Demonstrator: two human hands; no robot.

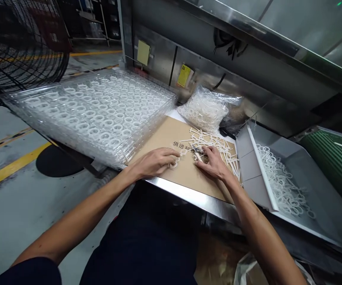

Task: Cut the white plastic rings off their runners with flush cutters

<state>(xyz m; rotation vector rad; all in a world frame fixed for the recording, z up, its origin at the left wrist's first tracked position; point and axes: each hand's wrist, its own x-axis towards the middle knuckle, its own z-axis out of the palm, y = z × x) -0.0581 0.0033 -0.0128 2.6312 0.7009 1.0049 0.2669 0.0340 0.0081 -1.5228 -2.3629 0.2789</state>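
Observation:
My left hand (159, 160) is low over the cardboard, its bent fingers closed at a small white plastic ring (173, 164). More white ring-shaped parts lie just past its fingertips, toward the other hand. In my right hand (214, 163), thumb and fingers close around small metal nippers (197, 150), whose jaws point left; the palm hides part of them. White plastic sprue sticks (209, 139) are heaped behind and to the right of this hand. Both hands work above a brown cardboard sheet (155, 138) with printed characters.
Stacked clear trays (120, 152) full of white rings stand left. A clear bag (208, 109) of white parts sits behind. At right, a grey bin (266, 174) holds many loose rings, beside a green ribbed surface (334, 166). The metal table edge (185, 194) runs in front.

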